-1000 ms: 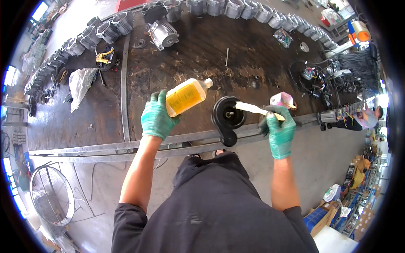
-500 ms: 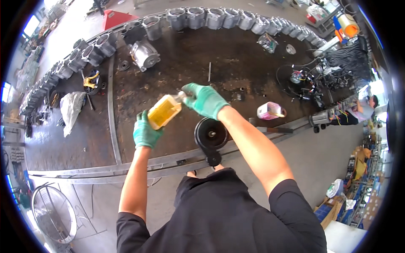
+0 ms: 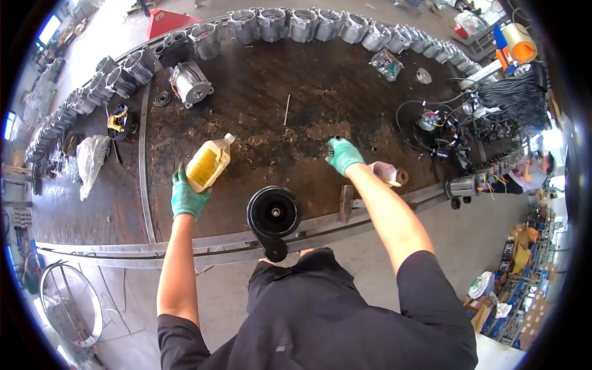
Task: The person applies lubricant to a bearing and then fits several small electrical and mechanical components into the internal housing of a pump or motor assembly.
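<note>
Gripped near its base by my gloved left hand [image 3: 188,196], a clear plastic bottle of yellow liquid [image 3: 209,163] leans with its white top up and to the right. My right hand [image 3: 344,156], also in a green glove, is down at the tabletop with its fingers curled together. Something small and dark shows by its fingertips, too small to name. A black round part with a central stud [image 3: 274,212] sits at the bench's near edge, between my arms. Beside my right forearm are a hammer [image 3: 346,205] and a pinkish container [image 3: 386,172], both partly covered by the arm.
Silver motor housings [image 3: 271,26] line the far edge of the dark bench [image 3: 259,80]. A motor [image 3: 191,85] and a thin rod [image 3: 287,110] lie on it. Black cables [image 3: 512,92] and wired parts fill the right end. Another person [image 3: 533,171] is at far right.
My right hand has left the bottle's top and moved right, down to the tabletop. The bottle, still in my left hand, is tilted more upright. The view has shifted slightly.
</note>
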A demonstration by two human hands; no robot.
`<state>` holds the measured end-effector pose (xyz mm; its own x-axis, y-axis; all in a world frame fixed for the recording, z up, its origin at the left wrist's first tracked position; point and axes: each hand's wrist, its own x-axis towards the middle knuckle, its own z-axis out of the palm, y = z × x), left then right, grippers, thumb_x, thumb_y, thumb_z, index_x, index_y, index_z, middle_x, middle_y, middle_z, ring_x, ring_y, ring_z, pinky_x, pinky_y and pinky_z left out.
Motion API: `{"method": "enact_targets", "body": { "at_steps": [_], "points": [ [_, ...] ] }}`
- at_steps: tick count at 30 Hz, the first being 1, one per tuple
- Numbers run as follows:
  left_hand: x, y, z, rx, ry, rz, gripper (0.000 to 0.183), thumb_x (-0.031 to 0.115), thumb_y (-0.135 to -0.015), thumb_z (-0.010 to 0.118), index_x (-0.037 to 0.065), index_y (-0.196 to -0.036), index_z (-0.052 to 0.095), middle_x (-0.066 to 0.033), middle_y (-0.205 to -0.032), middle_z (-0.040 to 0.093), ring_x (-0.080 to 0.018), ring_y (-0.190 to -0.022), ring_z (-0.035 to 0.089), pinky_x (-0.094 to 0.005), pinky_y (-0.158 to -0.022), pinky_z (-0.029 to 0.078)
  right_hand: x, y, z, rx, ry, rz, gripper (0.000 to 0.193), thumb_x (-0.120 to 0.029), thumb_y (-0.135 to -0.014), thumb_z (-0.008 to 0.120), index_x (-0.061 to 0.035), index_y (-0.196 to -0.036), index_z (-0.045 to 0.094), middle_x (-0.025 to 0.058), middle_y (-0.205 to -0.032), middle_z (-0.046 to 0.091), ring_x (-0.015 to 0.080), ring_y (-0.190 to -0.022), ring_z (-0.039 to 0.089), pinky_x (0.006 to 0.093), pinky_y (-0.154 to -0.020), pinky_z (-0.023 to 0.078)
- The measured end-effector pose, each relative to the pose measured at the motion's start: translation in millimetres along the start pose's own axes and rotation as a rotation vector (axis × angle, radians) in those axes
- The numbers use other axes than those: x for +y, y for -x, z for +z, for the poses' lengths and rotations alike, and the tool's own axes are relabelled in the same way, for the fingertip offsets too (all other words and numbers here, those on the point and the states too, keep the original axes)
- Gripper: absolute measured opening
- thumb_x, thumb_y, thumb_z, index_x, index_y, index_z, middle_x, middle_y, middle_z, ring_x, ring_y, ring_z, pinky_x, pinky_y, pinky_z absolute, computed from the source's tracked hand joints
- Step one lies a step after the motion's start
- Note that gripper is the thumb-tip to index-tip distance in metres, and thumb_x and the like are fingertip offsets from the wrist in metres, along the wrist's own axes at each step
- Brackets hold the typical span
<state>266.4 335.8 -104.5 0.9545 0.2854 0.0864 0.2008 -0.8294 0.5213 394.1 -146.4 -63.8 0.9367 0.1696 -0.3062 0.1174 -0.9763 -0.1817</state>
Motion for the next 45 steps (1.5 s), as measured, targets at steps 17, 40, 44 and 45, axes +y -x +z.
{"method": "enact_targets", "body": {
  "at_steps": [17, 40, 44, 45],
  "points": [
    [14, 265, -38, 0.158, 0.332, -0.564, 0.090, 0.004, -0.086, 0.080, 0.011, -0.164, 0.034, -0.0166, -0.151, 0.043, -0.0287, -0.110, 0.061, -0.0408, -0.094, 0.055, 38, -53, -29, -0.079, 0.113, -0.226, 0.032, -0.005, -0.093, 0.065, -0.0070, -0.124, 0.073, 0.0243, -0.126, 0.069, 0.0413, -0.118, 0.068, 0.0459, -0.102, 0.056],
    [22, 425, -7, -0.149, 0.359, -0.878, 0.068, 0.007, -0.089, 0.080, 0.006, -0.150, 0.050, -0.0124, -0.147, 0.051, -0.0257, -0.109, 0.063, -0.0392, -0.094, 0.056, 190, -34, -62, -0.145, -0.472, 0.079, 0.030, -0.011, -0.087, 0.071, -0.0026, -0.115, 0.078, 0.0148, -0.102, 0.080, 0.0221, -0.089, 0.076, 0.0361, -0.082, 0.060],
    [26, 411, -6, -0.194, 0.283, -0.796, 0.060, 0.005, -0.091, 0.077, 0.006, -0.147, 0.055, -0.0107, -0.144, 0.054, -0.0249, -0.108, 0.063, -0.0359, -0.091, 0.056, 188, -7, -50, -0.115, -0.190, -0.103, 0.026, -0.009, -0.089, 0.071, -0.0024, -0.114, 0.078, 0.0190, -0.107, 0.078, 0.0302, -0.098, 0.076, 0.0389, -0.089, 0.059],
    [26, 409, -7, -0.195, 0.280, -0.795, 0.060, 0.005, -0.091, 0.077, 0.006, -0.147, 0.055, -0.0107, -0.144, 0.054, -0.0249, -0.108, 0.063, -0.0359, -0.091, 0.056, 189, -5, -47, -0.097, -0.176, -0.165, 0.025, -0.007, -0.089, 0.072, -0.0023, -0.113, 0.076, 0.0199, -0.112, 0.076, 0.0324, -0.102, 0.075, 0.0403, -0.091, 0.059]
  ]
}}
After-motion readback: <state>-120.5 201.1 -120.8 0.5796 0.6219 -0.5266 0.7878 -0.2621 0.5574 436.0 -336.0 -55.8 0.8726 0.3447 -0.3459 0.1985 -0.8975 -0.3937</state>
